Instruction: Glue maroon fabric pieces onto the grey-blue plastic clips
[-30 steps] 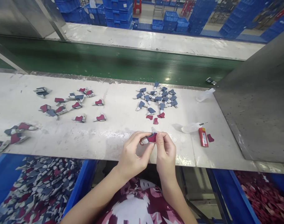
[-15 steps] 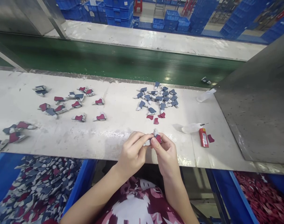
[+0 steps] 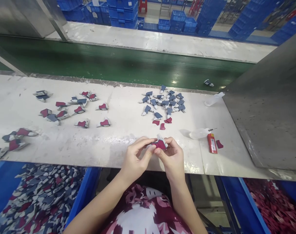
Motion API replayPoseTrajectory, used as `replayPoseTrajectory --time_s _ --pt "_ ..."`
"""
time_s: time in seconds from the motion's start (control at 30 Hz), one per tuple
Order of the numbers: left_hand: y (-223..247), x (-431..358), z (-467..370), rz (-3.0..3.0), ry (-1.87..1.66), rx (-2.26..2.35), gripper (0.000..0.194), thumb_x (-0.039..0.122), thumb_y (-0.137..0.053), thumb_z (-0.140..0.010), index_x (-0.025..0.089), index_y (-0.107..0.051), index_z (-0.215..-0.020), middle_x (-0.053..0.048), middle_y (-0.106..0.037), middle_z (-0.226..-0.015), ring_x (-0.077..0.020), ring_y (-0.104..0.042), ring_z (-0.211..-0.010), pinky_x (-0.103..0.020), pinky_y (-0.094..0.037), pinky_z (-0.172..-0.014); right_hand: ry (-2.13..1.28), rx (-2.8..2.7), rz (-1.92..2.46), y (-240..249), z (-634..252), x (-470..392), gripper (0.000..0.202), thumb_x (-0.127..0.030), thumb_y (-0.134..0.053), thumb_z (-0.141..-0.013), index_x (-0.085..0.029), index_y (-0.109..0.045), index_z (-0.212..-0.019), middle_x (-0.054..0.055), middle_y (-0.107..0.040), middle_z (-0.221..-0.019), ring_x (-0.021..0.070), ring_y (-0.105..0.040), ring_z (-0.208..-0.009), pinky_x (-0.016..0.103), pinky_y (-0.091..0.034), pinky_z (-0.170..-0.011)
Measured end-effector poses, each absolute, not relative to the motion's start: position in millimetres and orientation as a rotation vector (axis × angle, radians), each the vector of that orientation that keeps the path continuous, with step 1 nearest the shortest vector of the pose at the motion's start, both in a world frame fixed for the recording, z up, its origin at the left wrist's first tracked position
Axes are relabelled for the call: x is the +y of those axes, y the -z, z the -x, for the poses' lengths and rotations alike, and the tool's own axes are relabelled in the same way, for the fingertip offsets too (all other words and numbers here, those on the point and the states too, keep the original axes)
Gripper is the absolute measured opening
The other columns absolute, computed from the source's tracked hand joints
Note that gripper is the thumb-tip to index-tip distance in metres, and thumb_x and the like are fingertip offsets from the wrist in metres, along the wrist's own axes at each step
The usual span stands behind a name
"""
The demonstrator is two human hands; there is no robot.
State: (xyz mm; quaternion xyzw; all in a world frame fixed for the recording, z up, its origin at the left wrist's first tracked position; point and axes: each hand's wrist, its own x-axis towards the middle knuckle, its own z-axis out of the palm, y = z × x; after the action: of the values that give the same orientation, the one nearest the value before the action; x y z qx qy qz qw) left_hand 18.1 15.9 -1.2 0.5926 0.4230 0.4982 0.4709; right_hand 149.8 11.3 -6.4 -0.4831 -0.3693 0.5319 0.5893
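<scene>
Between my two hands, just over the white table's front part, is a small red and grey plastic piece (image 3: 160,144). My left hand (image 3: 138,156) pinches its left end with thumb and fingers. The right side of it is gripped by my right hand (image 3: 171,156), thumb in front. The fingers cover part of the piece. Beyond my hands lie a few loose red pieces (image 3: 162,126) and a cluster of blue and grey pieces (image 3: 165,103). Over to the left are scattered red, blue and grey pieces (image 3: 82,123).
On the right stand two translucent bottles, one with a needle tip (image 3: 199,134), beside a red lighter (image 3: 212,144) and a red piece (image 3: 219,144). A green conveyor belt (image 3: 128,68) runs behind. Blue bins (image 3: 91,182) flank me; a metal box (image 3: 272,117) stands right.
The held piece has been turned in my fingers, so more of its red face shows. A blue and white piece on the green belt has shifted left.
</scene>
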Motion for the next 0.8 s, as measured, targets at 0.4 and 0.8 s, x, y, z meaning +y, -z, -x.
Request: replayPoseTrajectory --time_s 0.4,0.8 --pt "-5.5 14.5 -21.1 -1.475 -1.258 1.098 0.018 0.015 -0.063 -0.091 0.019 -0.072 -0.106 -0.004 -0.063 -0.09 -0.0148 -0.061 -0.083 -0.028 -0.052 -0.076 -0.805 -1.35 1.135 7.6 -166.0 4.2 0.028 -0.019 -0.061 -0.092 -0.028 -0.068 -0.118 0.006 -0.064 -0.104 0.0202 -0.063 -0.099 0.037 -0.054 -0.086" --pt "-2.6 13.0 -23.5 -1.532 -1.272 1.154 0.016 0.016 -0.062 -0.091 0.018 -0.071 -0.104 -0.004 -0.059 -0.085 -0.0149 -0.058 -0.077 -0.028 -0.05 -0.071 -0.899 -1.214 1.124 10.1 -159.6 5.5 0.019 -0.024 -0.063 -0.092 -0.028 -0.07 -0.109 0.006 -0.064 -0.102 0.0206 -0.063 -0.098 0.035 -0.054 -0.081"
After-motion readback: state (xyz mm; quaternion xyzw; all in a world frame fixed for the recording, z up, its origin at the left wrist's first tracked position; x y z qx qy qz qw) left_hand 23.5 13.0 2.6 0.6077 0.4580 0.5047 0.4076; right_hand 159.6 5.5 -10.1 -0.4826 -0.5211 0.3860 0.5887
